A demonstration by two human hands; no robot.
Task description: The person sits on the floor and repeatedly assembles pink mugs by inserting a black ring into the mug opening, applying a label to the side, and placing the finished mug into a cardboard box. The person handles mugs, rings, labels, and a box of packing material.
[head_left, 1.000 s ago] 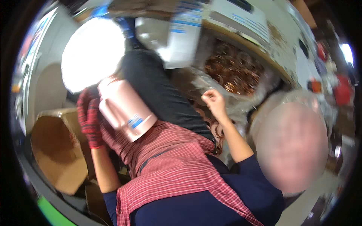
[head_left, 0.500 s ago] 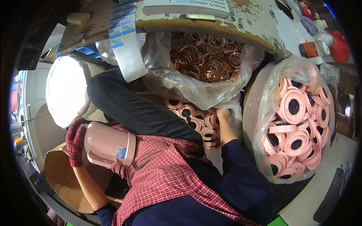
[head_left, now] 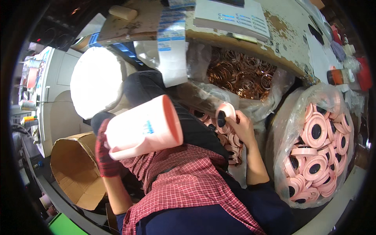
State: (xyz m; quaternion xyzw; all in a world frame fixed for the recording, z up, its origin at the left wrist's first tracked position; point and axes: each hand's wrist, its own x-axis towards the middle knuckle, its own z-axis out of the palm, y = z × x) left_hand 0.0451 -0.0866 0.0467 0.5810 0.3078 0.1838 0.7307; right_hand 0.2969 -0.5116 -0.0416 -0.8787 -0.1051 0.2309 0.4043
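Observation:
My left hand (head_left: 105, 150), in a red and black knit glove, grips a pink plastic jug (head_left: 137, 125) by its base end. The jug lies tilted on its side over my lap, its open mouth facing right, its handle low and a small blue-and-white label on its wall. My bare right hand (head_left: 243, 127) pinches a round pink lid (head_left: 226, 116) with a black centre, a short way from the jug's mouth. Below that lid, several like lids (head_left: 234, 150) lie in a pile beside my leg.
A clear bag of pink lids (head_left: 313, 168) stands at right. Ahead, under the worn bench (head_left: 286, 51), a bag holds copper-coloured rings (head_left: 243, 74). A label strip (head_left: 172, 58) hangs off the bench. An open cardboard box (head_left: 74, 168) and a white round bundle (head_left: 96, 82) are at left.
My right hand has come up from the pile with a lid. My left hand has swung the jug's mouth up and to the right. The whole view has shifted.

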